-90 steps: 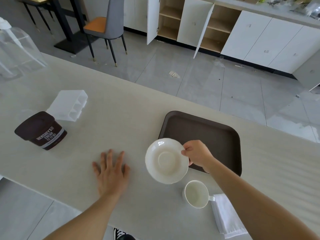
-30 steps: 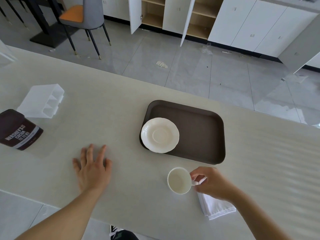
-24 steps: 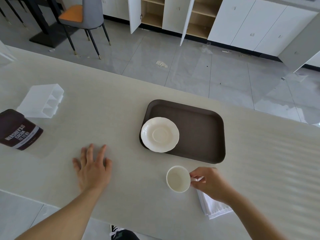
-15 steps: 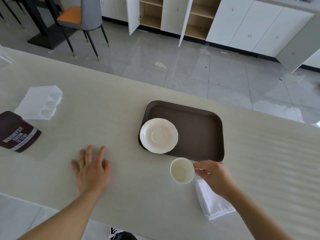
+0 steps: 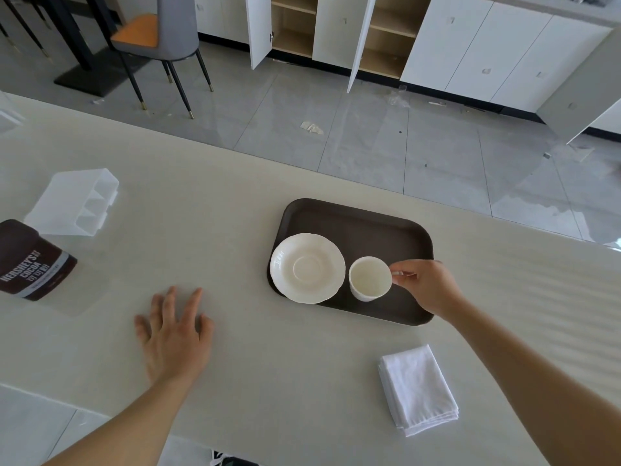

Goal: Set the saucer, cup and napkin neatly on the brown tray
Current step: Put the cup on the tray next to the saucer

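The brown tray [image 5: 379,223] lies on the pale counter ahead of me. A white saucer [image 5: 307,267] rests on the tray's left end, its rim overhanging the tray's near-left edge. My right hand [image 5: 425,284] pinches the handle of the white cup [image 5: 369,278], which is over the tray just right of the saucer; I cannot tell whether it touches the tray. A folded white napkin [image 5: 418,388] lies on the counter near the front edge, right of centre. My left hand [image 5: 174,332] lies flat on the counter with fingers spread, holding nothing.
A dark Hershey's cocoa tub [image 5: 28,260] lies on its side at the far left, with a clear plastic organizer [image 5: 75,201] behind it. Beyond the counter's far edge are a tiled floor, a grey chair [image 5: 158,38] and open white cabinets [image 5: 336,31].
My right hand set the saucer on the tray, took the cup by its handle from the counter and carried it forward over the tray beside the saucer. The napkin is now uncovered. My left hand stayed put.
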Motion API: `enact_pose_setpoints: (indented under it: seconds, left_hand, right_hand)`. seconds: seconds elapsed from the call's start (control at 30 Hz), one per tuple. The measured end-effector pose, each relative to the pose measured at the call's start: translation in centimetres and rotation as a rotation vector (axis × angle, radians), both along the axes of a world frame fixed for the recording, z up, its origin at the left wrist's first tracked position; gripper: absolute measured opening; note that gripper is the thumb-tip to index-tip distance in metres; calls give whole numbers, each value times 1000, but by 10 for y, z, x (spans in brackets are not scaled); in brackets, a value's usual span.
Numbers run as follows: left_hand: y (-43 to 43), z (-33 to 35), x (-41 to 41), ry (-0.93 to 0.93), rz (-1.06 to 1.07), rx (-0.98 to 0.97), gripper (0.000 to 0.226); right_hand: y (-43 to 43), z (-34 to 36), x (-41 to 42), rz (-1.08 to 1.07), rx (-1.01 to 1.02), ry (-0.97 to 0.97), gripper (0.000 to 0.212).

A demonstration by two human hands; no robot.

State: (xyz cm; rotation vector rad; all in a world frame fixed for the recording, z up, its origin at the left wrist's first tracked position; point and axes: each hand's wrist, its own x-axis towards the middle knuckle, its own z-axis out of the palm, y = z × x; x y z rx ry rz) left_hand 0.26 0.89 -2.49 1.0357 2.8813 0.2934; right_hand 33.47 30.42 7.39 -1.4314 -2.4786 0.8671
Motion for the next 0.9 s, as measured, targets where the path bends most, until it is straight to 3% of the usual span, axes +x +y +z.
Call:
enact_pose_setpoints:
  seconds: [0.53, 0.9]
  left_hand:
    - [0, 0, 0, 19, 3, 29, 56]
    - [-1, -6, -2, 21, 1, 14, 54]
  right_hand:
    - [28, -1, -17, 82, -76, -73, 16]
    - [21, -5, -20, 43, -43, -23, 23]
